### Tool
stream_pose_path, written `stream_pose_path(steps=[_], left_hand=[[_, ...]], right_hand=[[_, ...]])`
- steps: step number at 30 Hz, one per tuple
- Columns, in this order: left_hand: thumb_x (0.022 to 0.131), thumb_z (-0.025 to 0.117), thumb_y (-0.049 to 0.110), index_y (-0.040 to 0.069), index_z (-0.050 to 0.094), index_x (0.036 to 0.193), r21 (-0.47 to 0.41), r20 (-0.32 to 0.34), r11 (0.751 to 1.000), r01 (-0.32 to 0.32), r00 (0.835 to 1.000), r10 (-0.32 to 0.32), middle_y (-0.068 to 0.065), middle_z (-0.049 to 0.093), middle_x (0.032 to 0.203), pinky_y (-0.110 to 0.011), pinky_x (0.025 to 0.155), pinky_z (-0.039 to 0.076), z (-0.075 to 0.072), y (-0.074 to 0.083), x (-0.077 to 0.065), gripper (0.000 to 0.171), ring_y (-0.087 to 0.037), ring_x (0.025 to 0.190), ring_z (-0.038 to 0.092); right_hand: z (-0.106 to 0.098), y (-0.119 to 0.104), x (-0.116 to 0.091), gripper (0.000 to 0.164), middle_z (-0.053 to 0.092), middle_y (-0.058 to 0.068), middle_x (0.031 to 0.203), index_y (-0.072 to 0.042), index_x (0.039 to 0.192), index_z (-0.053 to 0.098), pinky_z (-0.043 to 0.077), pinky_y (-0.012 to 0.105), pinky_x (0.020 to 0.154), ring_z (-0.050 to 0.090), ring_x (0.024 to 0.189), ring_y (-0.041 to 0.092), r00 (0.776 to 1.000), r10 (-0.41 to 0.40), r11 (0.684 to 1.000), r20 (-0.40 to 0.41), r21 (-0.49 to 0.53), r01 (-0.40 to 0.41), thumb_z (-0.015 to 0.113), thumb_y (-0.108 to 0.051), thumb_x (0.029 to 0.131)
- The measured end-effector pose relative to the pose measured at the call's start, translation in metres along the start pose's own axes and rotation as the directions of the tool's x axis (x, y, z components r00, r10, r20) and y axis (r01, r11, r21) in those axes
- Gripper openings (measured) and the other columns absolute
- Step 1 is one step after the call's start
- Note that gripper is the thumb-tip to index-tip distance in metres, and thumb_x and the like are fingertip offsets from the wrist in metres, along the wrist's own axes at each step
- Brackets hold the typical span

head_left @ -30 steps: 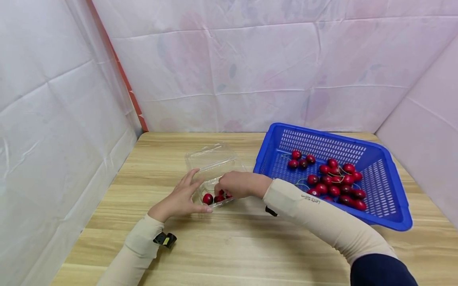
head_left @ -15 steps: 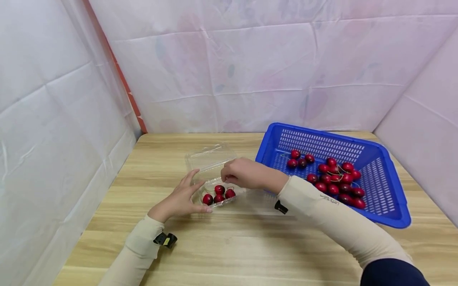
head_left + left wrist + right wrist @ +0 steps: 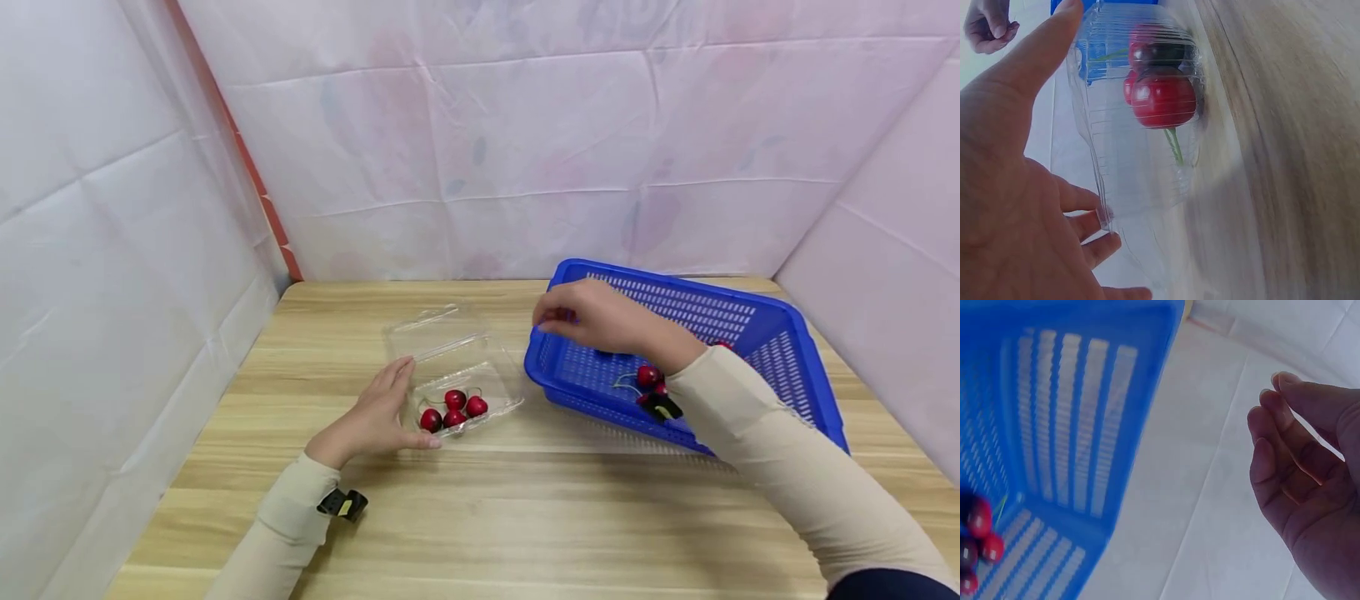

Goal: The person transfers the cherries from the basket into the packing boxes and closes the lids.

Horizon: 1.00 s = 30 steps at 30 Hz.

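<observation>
Near half-hidden cherries (image 3: 648, 376), empty-looking right fingers (image 3: 1299, 440) curl; left fingers (image 3: 1101, 250), spread, touch a box (image 3: 1138, 178).

Your table (image 3: 480, 533): pale wood, grain running roughly along the far edge. Directly on it, you have two items. Clear box (image 3: 497, 385): left of centre, lid (image 3: 435, 333) laid open toward the far edge. Blue basket (image 3: 697, 312): set askew near the far right corner.
</observation>
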<state>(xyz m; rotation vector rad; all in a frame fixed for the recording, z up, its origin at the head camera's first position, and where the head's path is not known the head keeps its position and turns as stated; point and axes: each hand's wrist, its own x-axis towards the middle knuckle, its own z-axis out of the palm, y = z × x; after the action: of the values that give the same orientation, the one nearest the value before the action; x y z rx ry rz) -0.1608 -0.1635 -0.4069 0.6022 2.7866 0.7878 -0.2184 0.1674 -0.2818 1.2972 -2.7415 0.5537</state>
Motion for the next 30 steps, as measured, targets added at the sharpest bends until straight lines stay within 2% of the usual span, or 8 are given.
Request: stream_pose_path(steps=[4, 9, 15, 18, 21, 25, 27, 30], left_hand=[[0.063, 0.078, 0.065, -0.002, 0.011, 0.152, 0.035, -0.007, 0.999, -0.003, 1.0, 0.003, -0.016, 0.009, 0.158, -0.061, 0.114, 0.014, 0.0, -0.001, 0.001, 0.13, -0.039, 0.144, 0.008], [0.062, 0.078, 0.067, -0.003, 0.013, 0.151, 0.049, -0.003, 0.999, -0.004, 1.0, 0.004, -0.016, 0.009, 0.158, -0.061, 0.115, 0.012, -0.002, -0.002, 0.0, 0.131, -0.039, 0.144, 0.008], [0.061, 0.077, 0.069, -0.002, 0.014, 0.151, 0.045, -0.002, 0.999, 0.0, 1.0, 0.0, -0.015, 0.01, 0.158, -0.061, 0.115, 0.013, -0.003, -0.001, -0.003, 0.131, -0.038, 0.144, 0.009], [0.061, 0.077, 0.068, -0.003, 0.015, 0.151, 0.04, -0.004, 0.999, 0.002, 1.0, -0.002, -0.015, 0.011, 0.158, -0.062, 0.114, 0.013, -0.003, -0.002, -0.004, 0.131, -0.038, 0.144, 0.009], [0.061, 0.077, 0.068, -0.002, 0.015, 0.151, 0.036, 0.0, 0.999, 0.005, 1.0, -0.005, -0.014, 0.011, 0.158, -0.062, 0.114, 0.013, -0.003, -0.002, -0.005, 0.13, -0.038, 0.144, 0.009], [0.062, 0.078, 0.067, -0.002, 0.014, 0.151, 0.026, 0.01, 1.0, 0.011, 1.0, -0.011, -0.014, 0.009, 0.158, -0.062, 0.114, 0.014, -0.005, -0.001, -0.006, 0.13, -0.037, 0.144, 0.008], [0.061, 0.078, 0.066, -0.002, 0.013, 0.151, 0.02, 0.016, 1.0, 0.015, 1.0, -0.015, -0.014, 0.009, 0.158, -0.062, 0.114, 0.014, -0.006, 0.0, -0.006, 0.13, -0.037, 0.144, 0.007], [0.061, 0.079, 0.066, -0.001, 0.013, 0.152, 0.017, 0.025, 1.0, 0.018, 1.0, -0.018, -0.015, 0.008, 0.159, -0.061, 0.114, 0.014, -0.006, 0.001, -0.007, 0.131, -0.037, 0.145, 0.006]], right_hand=[[-0.012, 0.011, -0.014, 0.01, 0.07, 0.0, 0.095, -0.012, 0.097, 0.072, 0.056, 0.037, 0.074, 0.063, 0.084, 0.014, 0.998, 0.065, 0.997, 0.019, -0.038, -0.064, 0.066, -0.008, 0.09], [-0.02, 0.026, -0.031, 0.013, 0.071, 0.003, 0.098, -0.011, 0.1, 0.072, 0.057, 0.038, 0.075, 0.064, 0.084, 0.015, 0.991, 0.119, 0.991, 0.064, -0.074, -0.114, 0.068, -0.006, 0.088], [-0.023, 0.044, -0.048, 0.015, 0.069, -0.001, 0.089, -0.011, 0.097, 0.071, 0.057, 0.038, 0.072, 0.061, 0.078, 0.011, 0.981, 0.148, 0.984, 0.123, -0.114, -0.134, 0.07, -0.002, 0.085], [-0.022, 0.051, -0.055, 0.014, 0.067, -0.003, 0.087, -0.011, 0.097, 0.071, 0.056, 0.039, 0.073, 0.06, 0.077, 0.011, 0.968, 0.188, 0.977, 0.166, -0.134, -0.167, 0.071, -0.004, 0.084], [-0.019, 0.059, -0.063, 0.018, 0.069, 0.001, 0.093, -0.009, 0.101, 0.071, 0.056, 0.043, 0.078, 0.064, 0.084, 0.017, 0.949, 0.224, 0.97, 0.222, -0.142, -0.195, 0.073, -0.006, 0.083], [-0.011, 0.068, -0.072, 0.029, 0.069, 0.011, 0.107, -0.004, 0.11, 0.068, 0.05, 0.053, 0.09, 0.063, 0.102, 0.033, 0.911, 0.262, 0.963, 0.32, -0.143, -0.227, 0.075, -0.01, 0.082], [-0.007, 0.071, -0.075, 0.038, 0.065, 0.016, 0.114, -0.003, 0.116, 0.066, 0.046, 0.058, 0.094, 0.058, 0.11, 0.039, 0.87, 0.31, 0.95, 0.383, -0.155, -0.271, 0.076, -0.016, 0.082], [0.0, 0.076, -0.081, 0.053, 0.059, 0.022, 0.124, -0.005, 0.125, 0.061, 0.04, 0.063, 0.097, 0.051, 0.117, 0.046, 0.783, 0.398, 0.917, 0.478, -0.187, -0.352, 0.076, -0.03, 0.082]])
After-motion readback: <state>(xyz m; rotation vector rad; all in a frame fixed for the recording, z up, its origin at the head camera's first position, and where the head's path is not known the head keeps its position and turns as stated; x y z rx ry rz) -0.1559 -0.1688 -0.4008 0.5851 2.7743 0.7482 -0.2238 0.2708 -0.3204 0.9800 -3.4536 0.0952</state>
